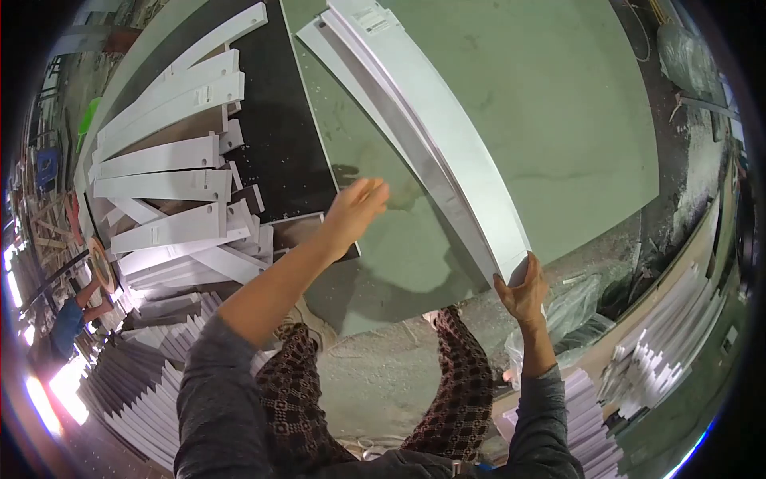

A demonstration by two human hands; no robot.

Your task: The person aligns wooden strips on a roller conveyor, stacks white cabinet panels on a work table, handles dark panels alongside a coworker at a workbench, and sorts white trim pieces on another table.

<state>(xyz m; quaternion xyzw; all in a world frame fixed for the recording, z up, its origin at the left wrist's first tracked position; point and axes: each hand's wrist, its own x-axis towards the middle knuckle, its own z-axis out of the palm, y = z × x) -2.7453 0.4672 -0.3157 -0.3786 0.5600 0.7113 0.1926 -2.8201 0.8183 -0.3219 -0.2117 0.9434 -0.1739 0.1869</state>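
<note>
My right hand (524, 292) grips the near end of a long white curved panel (447, 120), with the thumb on one side and the fingers on the other. The panel lies lengthwise over the green tabletop (574, 104), and a small label shows near its far end. Beside its left edge a second narrow white strip (363, 96) is visible. My left hand (357, 214) hovers over the green surface left of the panel, apart from it. Its fingers are loosely bent, and I see nothing in them.
White slats (171, 164) are piled on the left, partly over a black board (279, 128). Stacked white pieces (152, 407) stand at lower left, with more (578, 415) at lower right. Plastic wrap (570, 311) lies by my right arm. Another person's arm (84, 303) shows far left.
</note>
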